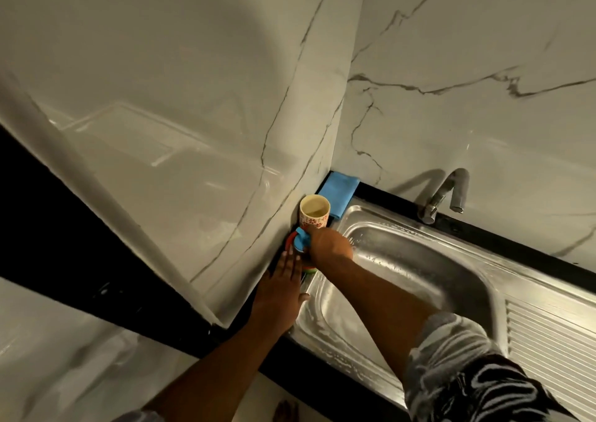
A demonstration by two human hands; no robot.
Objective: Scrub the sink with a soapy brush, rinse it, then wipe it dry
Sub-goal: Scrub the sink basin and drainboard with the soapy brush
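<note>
The steel sink (325, 318) has a wet, foamy basin and rim. At its far left corner my right hand (329, 244) reaches across the basin and grips a blue-handled brush (301, 239), which sits over a round red container (290, 242); my fingers are mostly hidden. My left hand (283, 289) lies flat with straight fingers on the sink's left rim, just in front of the container. A folded blue cloth (338, 192) lies in the back corner.
A floral cup (314, 213) with pale liquid stands between the cloth and the brush. The tap (448, 192) rises behind the basin at the back. A ribbed drainboard (554, 347) extends right. Marble walls close in at the left and behind.
</note>
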